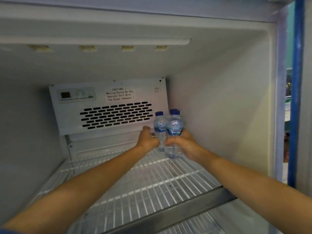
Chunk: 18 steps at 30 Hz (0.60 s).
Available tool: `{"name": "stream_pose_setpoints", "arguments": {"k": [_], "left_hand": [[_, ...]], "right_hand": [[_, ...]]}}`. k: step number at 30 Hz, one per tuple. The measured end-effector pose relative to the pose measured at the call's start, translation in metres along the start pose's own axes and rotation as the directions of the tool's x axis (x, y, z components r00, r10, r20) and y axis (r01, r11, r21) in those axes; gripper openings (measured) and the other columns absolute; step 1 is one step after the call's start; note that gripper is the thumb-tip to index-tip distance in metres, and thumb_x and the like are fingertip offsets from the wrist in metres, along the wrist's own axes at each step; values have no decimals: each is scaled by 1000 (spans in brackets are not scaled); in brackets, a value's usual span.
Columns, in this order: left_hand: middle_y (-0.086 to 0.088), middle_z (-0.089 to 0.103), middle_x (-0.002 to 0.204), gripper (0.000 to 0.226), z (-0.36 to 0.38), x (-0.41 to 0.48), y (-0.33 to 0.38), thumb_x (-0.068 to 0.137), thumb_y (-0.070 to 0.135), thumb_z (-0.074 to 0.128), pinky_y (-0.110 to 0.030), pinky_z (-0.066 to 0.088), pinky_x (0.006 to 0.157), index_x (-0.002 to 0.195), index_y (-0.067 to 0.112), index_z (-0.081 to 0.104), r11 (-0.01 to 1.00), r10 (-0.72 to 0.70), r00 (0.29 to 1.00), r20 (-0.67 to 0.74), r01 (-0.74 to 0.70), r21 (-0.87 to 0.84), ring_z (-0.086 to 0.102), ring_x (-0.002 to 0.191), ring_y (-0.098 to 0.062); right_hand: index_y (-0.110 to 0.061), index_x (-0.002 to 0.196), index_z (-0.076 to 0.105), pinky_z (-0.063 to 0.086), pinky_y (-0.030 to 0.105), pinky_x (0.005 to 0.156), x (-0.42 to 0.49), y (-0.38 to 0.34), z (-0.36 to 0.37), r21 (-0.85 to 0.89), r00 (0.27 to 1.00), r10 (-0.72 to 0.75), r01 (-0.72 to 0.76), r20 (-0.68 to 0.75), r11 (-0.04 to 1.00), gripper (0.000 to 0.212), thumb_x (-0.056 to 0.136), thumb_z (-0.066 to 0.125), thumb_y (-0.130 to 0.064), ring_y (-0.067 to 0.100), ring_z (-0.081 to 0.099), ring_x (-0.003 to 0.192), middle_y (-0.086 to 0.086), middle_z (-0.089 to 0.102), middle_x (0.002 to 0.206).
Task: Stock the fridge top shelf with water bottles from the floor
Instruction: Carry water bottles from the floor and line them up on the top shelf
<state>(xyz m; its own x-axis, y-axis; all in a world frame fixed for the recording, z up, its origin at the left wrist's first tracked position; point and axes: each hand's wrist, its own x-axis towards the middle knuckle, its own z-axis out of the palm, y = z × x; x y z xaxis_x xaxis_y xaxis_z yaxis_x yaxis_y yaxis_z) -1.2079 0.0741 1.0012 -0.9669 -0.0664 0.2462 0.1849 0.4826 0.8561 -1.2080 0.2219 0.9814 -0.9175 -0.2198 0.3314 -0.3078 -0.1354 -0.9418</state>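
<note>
Right hand grips an Aqua water bottle at the back right corner of the wire top shelf; left hand curls round a second Aqua bottle touching it, beside the vent panel

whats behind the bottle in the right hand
A second blue cap peeks from behind the bottle that the right hand grips, so another bottle is there; its body is hidden. Beyond is the fridge wall.
</note>
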Motion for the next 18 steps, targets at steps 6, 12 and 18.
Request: {"name": "stream_pose_setpoints", "arguments": {"k": [6, 12, 18], "left_hand": [[-1, 53, 110, 78, -12, -49, -5, 71, -13, 68, -21, 51, 77, 134, 5, 27, 984, 168, 974, 153, -175, 33, 54, 102, -15], [-6, 62, 115, 69, -10, -46, -25, 69, 14, 84, -37, 53, 92, 123, 6, 42, 979, 164, 983, -89, -173, -111, 61, 109, -23], [-7, 58, 106, 57, -18, -30, -36, 74, 8, 79, -31, 50, 82, 112, 10, 37, 987, 140, 958, -249, -156, -44, 59, 100, -25]], "right_hand": [[2, 123, 58, 56, 33, 84, -9, 6, 39, 58, 992, -41, 34, 121, 998, 41, 83, 67, 4, 27, 66, 100, 24, 66, 115], [-11, 106, 67, 46, 32, 97, -14, -7, 31, -7, 924, 102, -107, 369, 994, 20, 89, 63, -22, 21, 66, 102, 6, 72, 104], [-23, 149, 25, 20, 37, 117, -31, -3, 8, -863, 766, 490, 161, 416, 479, 80, 86, 43, -70, 19, 24, 143, -2, 24, 154]]}}
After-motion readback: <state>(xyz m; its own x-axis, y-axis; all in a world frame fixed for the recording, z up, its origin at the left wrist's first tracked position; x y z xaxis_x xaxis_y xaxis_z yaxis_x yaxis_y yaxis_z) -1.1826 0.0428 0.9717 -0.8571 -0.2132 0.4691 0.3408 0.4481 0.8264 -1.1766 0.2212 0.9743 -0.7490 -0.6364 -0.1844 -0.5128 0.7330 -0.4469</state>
